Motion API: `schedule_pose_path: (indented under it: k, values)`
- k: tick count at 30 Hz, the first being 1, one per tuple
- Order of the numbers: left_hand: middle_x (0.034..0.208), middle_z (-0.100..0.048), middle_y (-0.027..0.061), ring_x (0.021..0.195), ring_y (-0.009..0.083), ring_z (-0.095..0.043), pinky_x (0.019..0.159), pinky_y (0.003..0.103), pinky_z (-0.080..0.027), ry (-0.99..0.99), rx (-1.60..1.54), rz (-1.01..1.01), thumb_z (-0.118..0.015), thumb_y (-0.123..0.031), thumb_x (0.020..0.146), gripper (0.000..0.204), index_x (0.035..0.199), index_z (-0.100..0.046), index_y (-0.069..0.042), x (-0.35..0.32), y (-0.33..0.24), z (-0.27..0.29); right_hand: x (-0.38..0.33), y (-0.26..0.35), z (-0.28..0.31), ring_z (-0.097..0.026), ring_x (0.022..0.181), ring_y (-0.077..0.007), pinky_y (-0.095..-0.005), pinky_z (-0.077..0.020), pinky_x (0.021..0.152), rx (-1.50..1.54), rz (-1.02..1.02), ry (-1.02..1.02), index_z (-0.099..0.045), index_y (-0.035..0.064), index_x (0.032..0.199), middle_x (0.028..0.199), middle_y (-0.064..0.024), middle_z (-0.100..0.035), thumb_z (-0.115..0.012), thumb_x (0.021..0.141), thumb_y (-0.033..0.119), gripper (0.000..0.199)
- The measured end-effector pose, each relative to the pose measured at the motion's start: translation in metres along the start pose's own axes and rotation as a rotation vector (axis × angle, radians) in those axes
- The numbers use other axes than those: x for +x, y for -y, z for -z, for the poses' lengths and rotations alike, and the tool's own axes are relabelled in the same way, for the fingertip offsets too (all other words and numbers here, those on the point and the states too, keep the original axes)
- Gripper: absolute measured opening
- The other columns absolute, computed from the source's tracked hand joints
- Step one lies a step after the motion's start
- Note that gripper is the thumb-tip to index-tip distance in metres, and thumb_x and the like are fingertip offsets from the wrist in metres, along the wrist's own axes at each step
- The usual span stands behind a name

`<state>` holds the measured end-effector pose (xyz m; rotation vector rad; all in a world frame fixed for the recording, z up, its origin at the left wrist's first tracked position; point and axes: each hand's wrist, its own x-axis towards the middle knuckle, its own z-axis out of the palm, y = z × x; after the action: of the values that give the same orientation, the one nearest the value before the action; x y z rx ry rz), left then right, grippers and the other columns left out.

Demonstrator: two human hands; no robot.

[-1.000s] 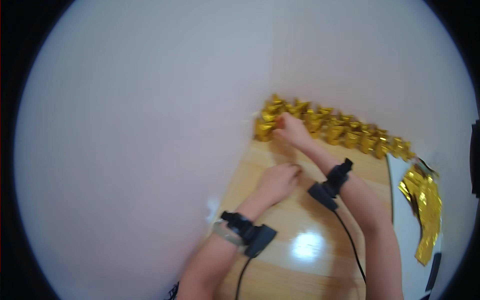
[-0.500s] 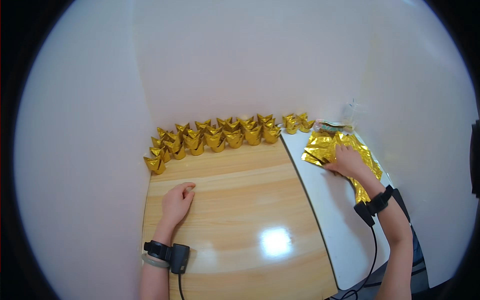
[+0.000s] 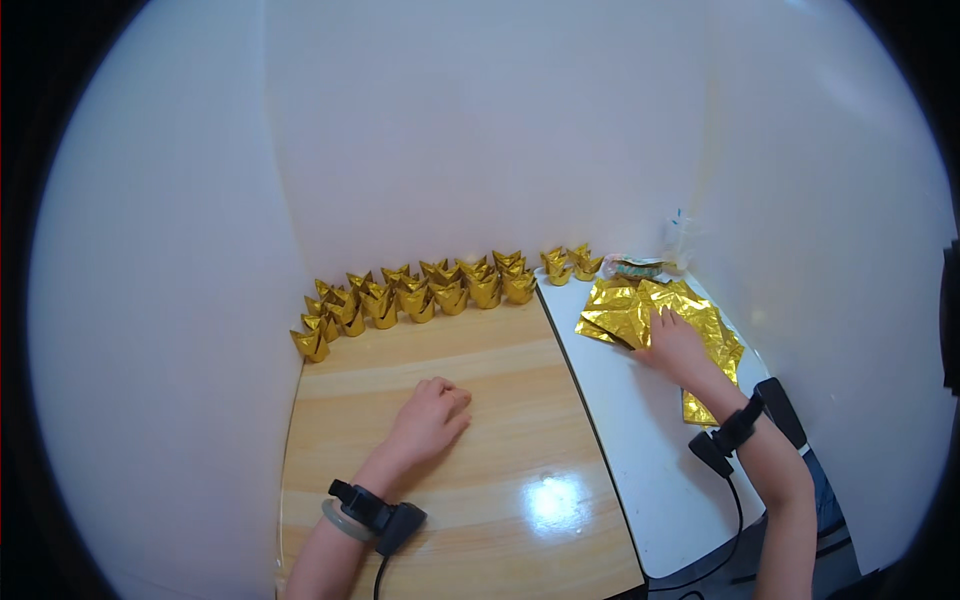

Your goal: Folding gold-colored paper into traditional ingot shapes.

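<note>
My left hand (image 3: 430, 418) hovers over or rests on the middle of the wooden board, its fingers loosely bent and slightly apart, with nothing in them. To the right, my right hand (image 3: 672, 346) is on a loose pile of shiny gold foil sheets (image 3: 705, 325). Its fingers press on the foil while the thumb sits at the near edge, pinching a sheet. The thumb is partly hidden. Several folded gold foil ingots (image 3: 452, 296) stand upright in rows along the far edge of the board. A few smaller gold foil ingots (image 3: 583, 265) stand at the far end of the white board.
The wooden board (image 3: 450, 520) meets a white board (image 3: 665, 480) on its right. A crumpled clear plastic wrapper (image 3: 640, 266) lies behind the foil. Pale walls (image 3: 480, 130) enclose the far side and both sides. A black cable (image 3: 738, 520) trails from the right wrist strap.
My left hand has moved right across the wooden board, its fingers loosening. My right hand remains on the foil pile, shifted slightly. The whole view has turned a little.
</note>
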<state>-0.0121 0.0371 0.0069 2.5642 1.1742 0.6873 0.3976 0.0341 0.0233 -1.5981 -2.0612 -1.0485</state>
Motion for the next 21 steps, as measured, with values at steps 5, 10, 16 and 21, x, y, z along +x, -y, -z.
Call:
schedule_pose_path:
  k: [5,10,16,21]
  values:
    - [0.145,-0.032,0.0243,0.136,0.0383,-0.028,0.109,0.05,-0.027,0.231,0.231,0.041,-0.051,-0.042,0.092,0.061,0.138,-0.039,-0.004,-0.015,-0.004,-0.013,-0.002,0.006,-0.005,-0.065,0.079,-0.0366,-0.0461,-0.052,0.069,0.203,-0.203,0.494,-0.05,-0.0069,0.113,0.085,-0.0216,-0.066,-0.049,0.091,0.022,0.036]
    - [0.151,-0.02,0.0233,0.141,0.0369,-0.018,0.112,0.053,-0.02,0.312,0.162,0.084,-0.044,-0.047,0.095,0.066,0.144,-0.03,-0.005,-0.014,-0.005,-0.01,0.005,0.011,0.01,-0.066,0.079,-0.0341,-0.0452,-0.0528,0.067,0.245,-0.181,0.7,-0.052,-0.0053,0.113,0.086,-0.0199,-0.066,-0.045,0.093,0.019,0.032]
    - [0.152,-0.017,0.0235,0.142,0.0374,-0.014,0.112,0.053,-0.018,0.339,0.127,0.096,-0.047,-0.045,0.094,0.068,0.145,-0.027,-0.004,-0.011,-0.011,-0.005,0.021,0.018,0.038,-0.065,0.073,-0.0336,-0.0439,-0.0515,0.063,0.194,-0.17,0.349,-0.061,0.0019,0.098,0.081,-0.014,-0.067,-0.046,0.091,0.014,0.02]
    - [0.153,-0.011,0.0234,0.142,0.0393,-0.011,0.113,0.051,-0.017,-0.022,0.197,0.057,-0.058,-0.03,0.09,0.069,0.144,-0.027,-0.003,-0.011,-0.042,0.016,0.06,0.058,0.094,-0.061,0.066,-0.0256,-0.0369,-0.0493,0.059,0.584,-0.182,-0.059,-0.062,0.0042,0.092,0.075,-0.0134,-0.062,-0.058,0.089,0.017,0.014]
